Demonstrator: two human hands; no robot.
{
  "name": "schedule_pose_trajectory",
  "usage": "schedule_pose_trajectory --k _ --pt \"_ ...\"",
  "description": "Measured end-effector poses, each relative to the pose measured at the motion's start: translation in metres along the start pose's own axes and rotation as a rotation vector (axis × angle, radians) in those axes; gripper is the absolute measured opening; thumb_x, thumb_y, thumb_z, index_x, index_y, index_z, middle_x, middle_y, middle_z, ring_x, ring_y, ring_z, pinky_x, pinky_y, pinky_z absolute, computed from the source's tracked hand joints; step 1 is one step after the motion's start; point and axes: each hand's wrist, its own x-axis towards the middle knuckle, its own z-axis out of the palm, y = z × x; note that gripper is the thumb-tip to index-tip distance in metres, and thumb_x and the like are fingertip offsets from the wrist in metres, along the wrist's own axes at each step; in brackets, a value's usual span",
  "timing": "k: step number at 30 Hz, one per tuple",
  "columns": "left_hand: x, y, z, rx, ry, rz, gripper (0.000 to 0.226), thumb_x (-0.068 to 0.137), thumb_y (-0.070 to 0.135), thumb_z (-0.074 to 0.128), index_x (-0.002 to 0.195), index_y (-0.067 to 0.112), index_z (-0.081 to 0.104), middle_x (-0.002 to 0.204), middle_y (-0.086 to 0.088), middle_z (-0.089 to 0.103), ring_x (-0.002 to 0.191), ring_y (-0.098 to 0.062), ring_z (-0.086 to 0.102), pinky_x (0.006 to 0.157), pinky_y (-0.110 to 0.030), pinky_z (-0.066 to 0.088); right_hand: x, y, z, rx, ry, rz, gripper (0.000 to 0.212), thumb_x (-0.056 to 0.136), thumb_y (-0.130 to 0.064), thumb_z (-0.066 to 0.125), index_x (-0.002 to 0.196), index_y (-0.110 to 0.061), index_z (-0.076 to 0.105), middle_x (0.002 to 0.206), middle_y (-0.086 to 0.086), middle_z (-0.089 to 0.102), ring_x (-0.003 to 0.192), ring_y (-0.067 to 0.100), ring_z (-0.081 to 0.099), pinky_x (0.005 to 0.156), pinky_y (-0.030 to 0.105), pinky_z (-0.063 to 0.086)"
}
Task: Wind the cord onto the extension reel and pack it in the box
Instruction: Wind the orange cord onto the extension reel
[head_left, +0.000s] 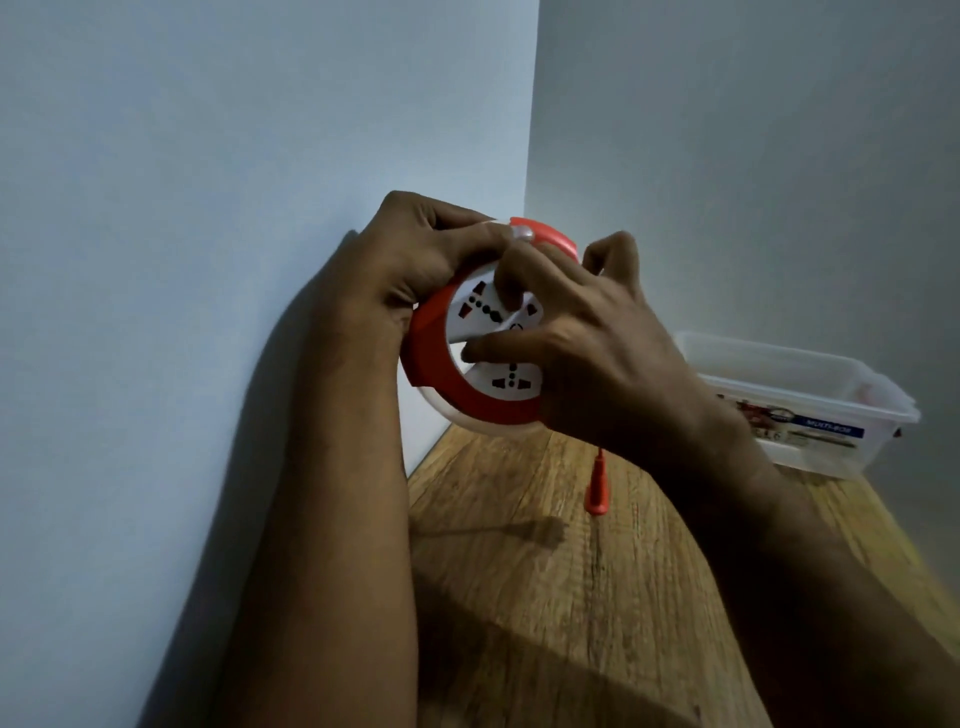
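A wall corner backs a wooden table (571, 597), with a clear box (810, 395) at its right. The red-and-white reel (467, 364) is held in the air near the corner. To wind well, I'd keep the rim steady and turn evenly — the plug (596, 491) dangles below. The left hand (415, 254) clasps the rim; the right hand (582, 343), fingers spread, grips the hub.
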Motion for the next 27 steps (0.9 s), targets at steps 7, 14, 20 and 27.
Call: schedule_pose_trajectory --k 7,14,20,27 --pt "0.001 0.006 0.01 -0.016 0.012 -0.009 0.021 0.081 0.046 0.08 0.089 0.027 0.081 0.071 0.013 0.077 0.06 -0.003 0.073 0.047 -0.013 0.053 -0.004 0.01 0.002 0.001 0.11 0.022 0.052 0.065 -0.037 0.071 0.116 -0.037 0.067 0.1 -0.001 0.064 0.1 0.027 0.058 0.082 0.044 0.032" --pt "0.001 0.006 0.013 0.014 0.034 0.012 0.025 0.081 0.05 0.079 0.093 0.029 0.08 0.077 0.015 0.077 0.064 -0.006 0.073 0.053 -0.015 0.051 -0.006 0.007 0.008 0.144 0.155 0.078 0.051 0.062 -0.035 0.071 0.11 -0.021 0.073 0.075 0.003 0.07 0.07 0.026 0.062 0.077 0.033 0.027" --pt "0.001 0.004 0.014 -0.02 0.051 -0.004 0.028 0.079 0.049 0.081 0.096 0.027 0.082 0.078 0.013 0.078 0.064 -0.005 0.074 0.053 -0.018 0.054 -0.005 0.002 0.014 0.215 0.176 0.181 0.053 0.065 -0.04 0.07 0.113 -0.019 0.072 0.085 0.007 0.075 0.073 0.026 0.07 0.079 0.034 0.042" --pt "0.0 0.002 0.019 -0.05 0.063 0.003 0.021 0.08 0.052 0.079 0.087 0.032 0.077 0.071 0.021 0.072 0.058 0.007 0.068 0.045 -0.008 0.048 -0.003 -0.005 0.009 0.288 0.305 0.325 0.054 0.068 -0.053 0.06 0.106 -0.019 0.076 0.081 0.006 0.076 0.067 0.024 0.071 0.077 0.034 0.054"
